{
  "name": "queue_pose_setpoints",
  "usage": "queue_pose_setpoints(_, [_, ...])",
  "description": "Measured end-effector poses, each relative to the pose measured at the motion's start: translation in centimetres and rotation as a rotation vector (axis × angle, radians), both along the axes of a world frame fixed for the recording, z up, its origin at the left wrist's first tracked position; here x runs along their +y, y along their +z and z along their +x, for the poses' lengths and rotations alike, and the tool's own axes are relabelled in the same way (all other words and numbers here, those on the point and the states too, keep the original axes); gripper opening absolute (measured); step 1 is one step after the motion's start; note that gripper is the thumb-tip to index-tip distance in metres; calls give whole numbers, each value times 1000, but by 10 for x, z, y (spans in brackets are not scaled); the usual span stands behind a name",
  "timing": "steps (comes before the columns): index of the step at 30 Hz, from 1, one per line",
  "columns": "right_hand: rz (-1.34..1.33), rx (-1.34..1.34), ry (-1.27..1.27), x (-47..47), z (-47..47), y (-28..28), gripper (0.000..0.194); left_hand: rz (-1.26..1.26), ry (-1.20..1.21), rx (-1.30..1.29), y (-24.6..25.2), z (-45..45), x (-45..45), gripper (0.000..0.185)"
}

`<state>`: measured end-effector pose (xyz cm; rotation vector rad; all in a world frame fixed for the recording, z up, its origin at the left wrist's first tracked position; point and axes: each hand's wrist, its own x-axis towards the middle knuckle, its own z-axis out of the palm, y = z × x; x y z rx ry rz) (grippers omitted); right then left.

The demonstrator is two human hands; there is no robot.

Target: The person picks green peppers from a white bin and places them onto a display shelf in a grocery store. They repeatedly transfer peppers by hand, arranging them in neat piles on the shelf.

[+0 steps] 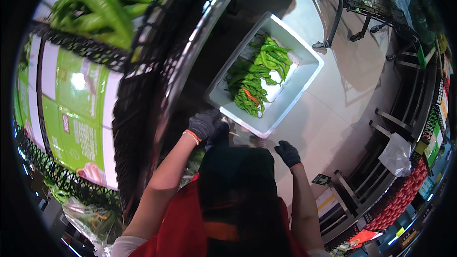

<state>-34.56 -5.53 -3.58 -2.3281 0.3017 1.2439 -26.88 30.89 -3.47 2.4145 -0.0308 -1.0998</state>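
Observation:
A white foam box (pixel 314 71) stands on the tiled floor in front of me. In it lie long smooth green peppers (pixel 273 57) and wrinkled green peppers (pixel 248 87), with one orange-red pepper (pixel 250 97) among the wrinkled ones. My left hand (pixel 205 124), in a dark knitted glove, is beside the box's near left corner; its fingertips are in shadow, and whether they grip the rim cannot be seen. To the right of the near corner, my right hand (pixel 287 153), also gloved, is apart from the box, its fingers loosely bent and nothing visible in them.
Left of the box runs a display stand's metal edge (pixel 189 43), with a black crate of large green peppers (pixel 96 10) and a green-and-white carton panel (pixel 75 107). A wheeled cart (pixel 371 3) stands at upper right. Dark racks (pixel 396 117) line the right, with a clear plastic bag (pixel 396 155).

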Motion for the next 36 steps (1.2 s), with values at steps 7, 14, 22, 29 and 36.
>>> queue_pose_setpoints(7, [262, -76, -379, 85, -48, 24, 35, 90, -142, 150, -6, -11, 36, 45])
queue_pose_setpoints(14, [489, -69, -580, 177, -68, 109, 29, 198, -160, -146, 17, 23, 53, 52])
queue_pose_setpoints(22, [637, 399, -322, 278, -85, 276, 29, 473, -270, -119, 76, 49, 32, 54])
queue_pose_setpoints(29, [904, 284, -657, 319, -82, 315, 24, 373, -828, -368, 161, 64, 57, 33])
queue_pose_setpoints(36, [819, 443, -758, 343, -80, 303, 27, 103, -616, -1249, 213, 173, 45, 38])
